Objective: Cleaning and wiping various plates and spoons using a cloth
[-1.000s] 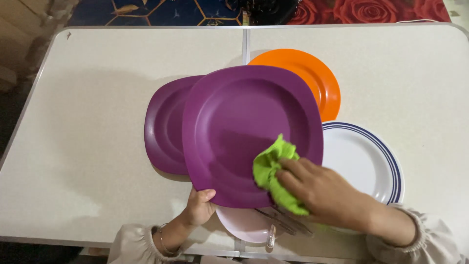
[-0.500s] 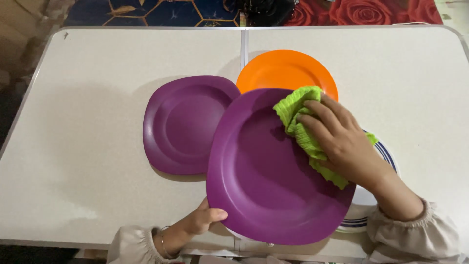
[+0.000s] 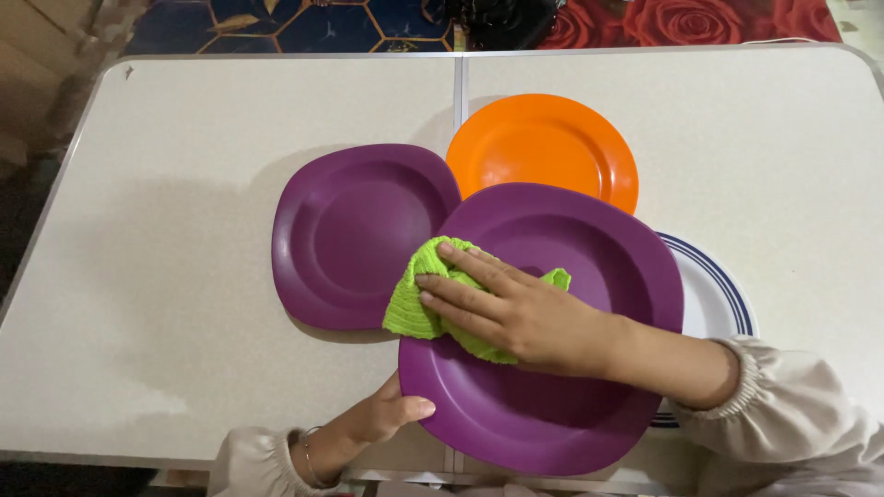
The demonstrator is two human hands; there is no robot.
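My left hand (image 3: 391,416) grips the near left edge of a large purple square plate (image 3: 589,248), held above the table. My right hand (image 3: 516,311) presses a bright green cloth (image 3: 414,299) flat against the left side of that plate's face, fingers spread over it. The cloth overhangs the plate's left rim. A second purple square plate (image 3: 345,230) lies on the table just to the left.
An orange round plate (image 3: 543,143) lies behind the held plate. A white plate with a blue rim (image 3: 714,294) sits at the right, partly covered. The white folding table (image 3: 166,184) has a seam down its middle; patterned floor covering shows beyond its far edge.
My right hand has swept the green cloth from the plate's upper right across to its left edge. The held plate shifted slightly right and lower. My left hand kept its grip.
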